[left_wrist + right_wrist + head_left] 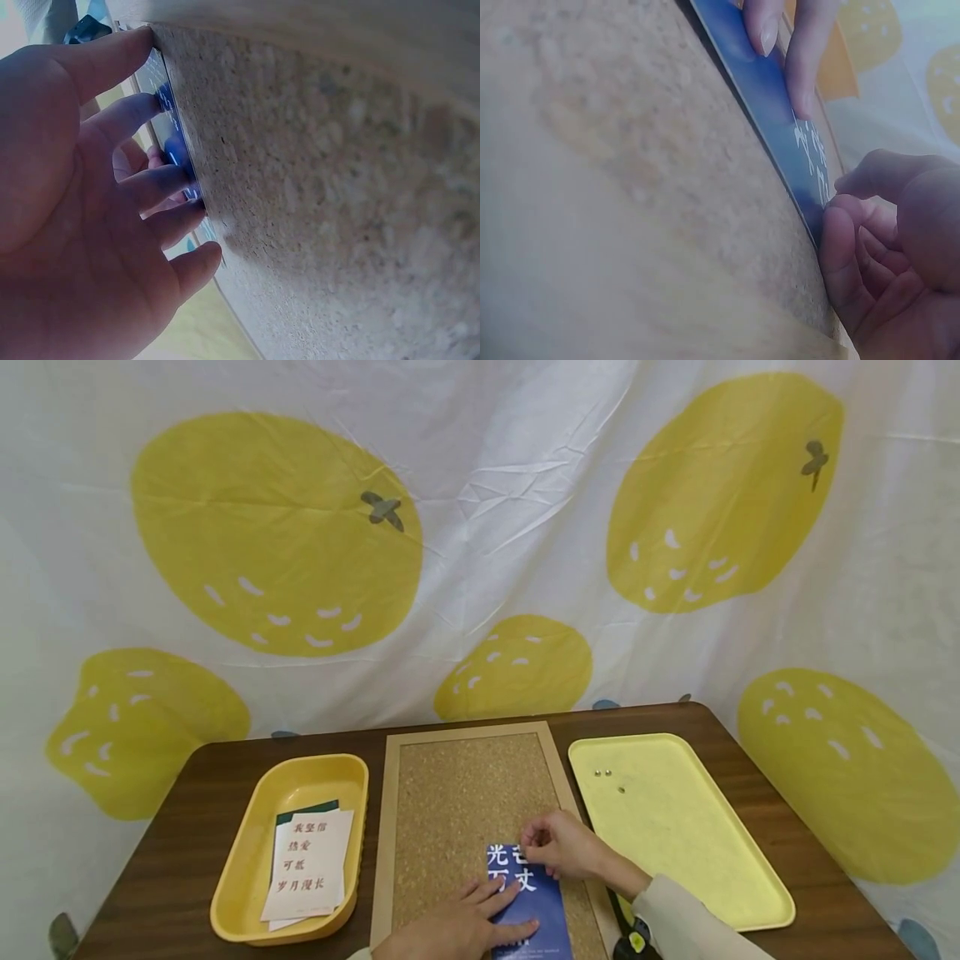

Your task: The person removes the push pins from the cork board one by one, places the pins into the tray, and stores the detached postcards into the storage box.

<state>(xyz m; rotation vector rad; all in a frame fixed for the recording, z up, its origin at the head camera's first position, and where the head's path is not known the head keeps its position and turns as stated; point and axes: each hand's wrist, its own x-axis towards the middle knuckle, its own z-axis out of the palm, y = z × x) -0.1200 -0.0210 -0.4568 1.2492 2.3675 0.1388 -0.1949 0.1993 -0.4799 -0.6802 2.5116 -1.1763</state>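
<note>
A blue card point(551, 910) with large white characters lies on the framed corkboard point(457, 793), near its front. My left hand point(457, 922) presses it flat with spread, nearly straight fingers; the left wrist view shows those fingertips point(161, 176) on the card. At the card's top right corner, my right hand point(567, 847) brings thumb and index finger together in a pinch. The right wrist view shows this pinch right at the corner of the card point(769, 112), its other fingers curled in. Whatever sits between the fingertips is hidden.
To the left, a yellow-orange basket point(234, 868) holds several printed cards point(307, 868). A pale yellow tray point(690, 835) on the right carries small shiny metal pins point(603, 772). A patterned cloth point(517, 560) hangs behind the dark wooden table point(180, 827).
</note>
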